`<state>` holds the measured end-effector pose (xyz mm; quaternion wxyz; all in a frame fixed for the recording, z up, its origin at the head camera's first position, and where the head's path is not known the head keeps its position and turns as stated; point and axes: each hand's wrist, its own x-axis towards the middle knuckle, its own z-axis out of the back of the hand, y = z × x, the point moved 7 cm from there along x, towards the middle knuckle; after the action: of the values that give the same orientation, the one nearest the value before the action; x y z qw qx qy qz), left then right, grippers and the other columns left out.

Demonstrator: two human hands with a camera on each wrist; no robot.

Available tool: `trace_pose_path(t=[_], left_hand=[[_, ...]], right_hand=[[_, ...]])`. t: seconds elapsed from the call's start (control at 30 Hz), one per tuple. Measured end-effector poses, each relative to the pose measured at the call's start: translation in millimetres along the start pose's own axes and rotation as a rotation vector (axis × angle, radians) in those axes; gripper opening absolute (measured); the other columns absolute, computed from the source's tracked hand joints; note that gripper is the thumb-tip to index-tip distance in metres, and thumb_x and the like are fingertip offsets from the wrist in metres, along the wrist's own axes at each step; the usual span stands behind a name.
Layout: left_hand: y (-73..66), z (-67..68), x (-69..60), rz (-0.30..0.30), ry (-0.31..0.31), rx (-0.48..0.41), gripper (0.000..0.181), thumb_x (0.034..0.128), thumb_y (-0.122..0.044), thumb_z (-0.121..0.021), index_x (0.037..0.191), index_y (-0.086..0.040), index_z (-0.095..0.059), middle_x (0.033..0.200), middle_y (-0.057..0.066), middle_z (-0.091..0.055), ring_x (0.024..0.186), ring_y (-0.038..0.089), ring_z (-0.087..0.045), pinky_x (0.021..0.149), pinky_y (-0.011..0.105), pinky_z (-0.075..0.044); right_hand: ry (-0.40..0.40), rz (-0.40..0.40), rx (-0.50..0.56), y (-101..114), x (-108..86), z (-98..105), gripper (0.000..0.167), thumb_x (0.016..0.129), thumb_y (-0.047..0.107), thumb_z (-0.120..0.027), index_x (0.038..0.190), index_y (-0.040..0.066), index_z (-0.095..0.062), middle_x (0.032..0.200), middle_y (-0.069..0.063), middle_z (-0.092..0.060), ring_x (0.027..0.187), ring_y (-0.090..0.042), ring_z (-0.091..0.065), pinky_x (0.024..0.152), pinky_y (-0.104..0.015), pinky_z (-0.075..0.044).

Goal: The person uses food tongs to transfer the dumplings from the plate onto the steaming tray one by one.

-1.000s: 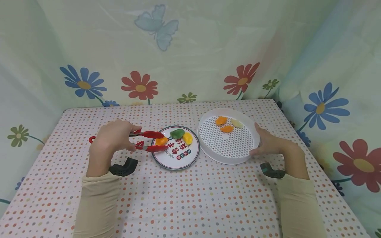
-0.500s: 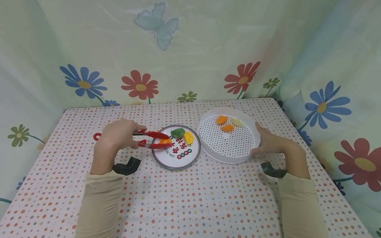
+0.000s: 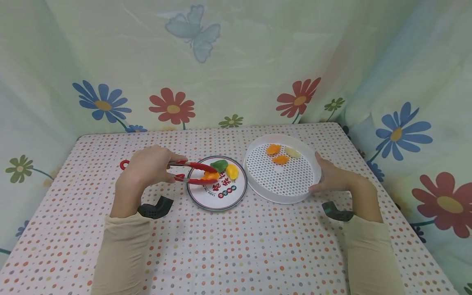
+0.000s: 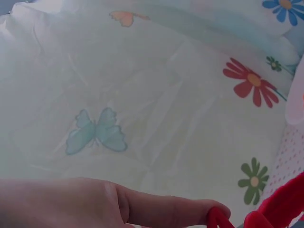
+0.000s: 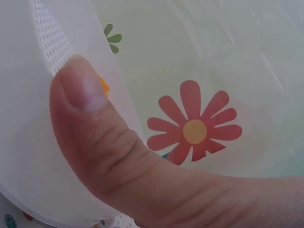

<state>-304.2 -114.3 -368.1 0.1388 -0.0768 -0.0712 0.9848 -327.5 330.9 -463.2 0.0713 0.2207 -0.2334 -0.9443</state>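
Observation:
My left hand (image 3: 149, 166) holds a pair of red-tipped tongs (image 3: 184, 179), its thumb and fingers on the two arms. The tong tips stand on either side of a small orange pepper-like piece (image 3: 210, 176), over the white plate (image 3: 206, 198). I cannot tell whether it is lifted off the plate. Beside it lie a green piece (image 3: 219, 165) and a yellow piece (image 3: 232, 171). My right hand (image 3: 333, 177) grips the right side of a white round sieve (image 3: 282, 198), with the thumb (image 5: 95, 118) against its wall in the right wrist view.
Inside the sieve lie two orange pieces (image 3: 281, 159) and a pale yellow-green piece (image 3: 292, 153), towards the back. The plate stands close to the sieve's left. A dotted cloth (image 3: 228, 246) covers the table, and a flowered curtain (image 3: 236, 61) hangs behind.
The left hand and the tongs have shifted right over the plate, and the orange piece between the tips has moved right, nearer the green piece. The right hand and sieve stay put.

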Motion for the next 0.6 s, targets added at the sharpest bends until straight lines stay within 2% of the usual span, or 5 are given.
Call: trace_pose_path(t=[0.13,0.27,0.4,0.47,0.6], left_hand=[[-5.8,5.6,-2.8,-0.023,-0.028,0.005,0.063,0.0681,-0.022,-0.086,0.126,-0.035,-0.062,0.083,-0.002,-0.07,0.078,0.018,-0.057,0.056,0.029,-0.043],[-17.5,14.1,-4.6,-0.084,-0.118,0.022,0.064,0.0697,-0.025,-0.085,0.127,-0.037,-0.06,0.075,-0.004,-0.069,0.072,0.018,-0.056,0.053,0.027,-0.04],[-39.6,22.0,-2.6,-0.193,-0.302,0.037,0.063,0.0696,-0.024,-0.085,0.127,-0.035,-0.061,0.081,-0.001,-0.074,0.067,0.019,-0.061,0.052,0.026,-0.042],[-52.7,23.3,0.1,-0.246,-0.413,0.036,0.062,0.069,-0.023,-0.085,0.126,-0.033,-0.063,0.094,0.0,-0.075,0.07,0.019,-0.066,0.054,0.027,-0.044],[-81.0,16.7,9.1,-0.32,-0.577,0.039,0.06,0.0703,-0.024,-0.085,0.126,-0.031,-0.063,0.11,-0.003,-0.072,0.078,0.017,-0.07,0.061,0.028,-0.048]], right_hand=[[0.003,0.003,0.003,1.4,0.1,0.0,0.136,0.068,0.044,-0.082,0.147,-0.002,0.018,0.152,-0.035,0.001,0.139,-0.054,-0.003,0.107,-0.069,-0.011],[0.0,-0.002,0.003,1.1,-1.0,1.4,0.137,0.067,0.044,-0.083,0.147,-0.003,0.019,0.152,-0.036,0.001,0.138,-0.055,-0.004,0.106,-0.069,-0.012],[-0.003,-0.01,0.008,0.1,-1.8,1.7,0.138,0.066,0.043,-0.083,0.147,-0.003,0.019,0.152,-0.036,0.001,0.138,-0.055,-0.003,0.107,-0.069,-0.011],[-0.004,-0.011,0.007,0.2,-2.5,1.7,0.138,0.066,0.043,-0.084,0.147,-0.003,0.019,0.152,-0.037,0.001,0.138,-0.055,-0.004,0.107,-0.069,-0.011],[0.001,-0.002,0.013,2.3,-3.3,1.1,0.136,0.067,0.043,-0.083,0.147,-0.003,0.018,0.151,-0.037,0.001,0.138,-0.056,-0.003,0.106,-0.069,-0.011]])
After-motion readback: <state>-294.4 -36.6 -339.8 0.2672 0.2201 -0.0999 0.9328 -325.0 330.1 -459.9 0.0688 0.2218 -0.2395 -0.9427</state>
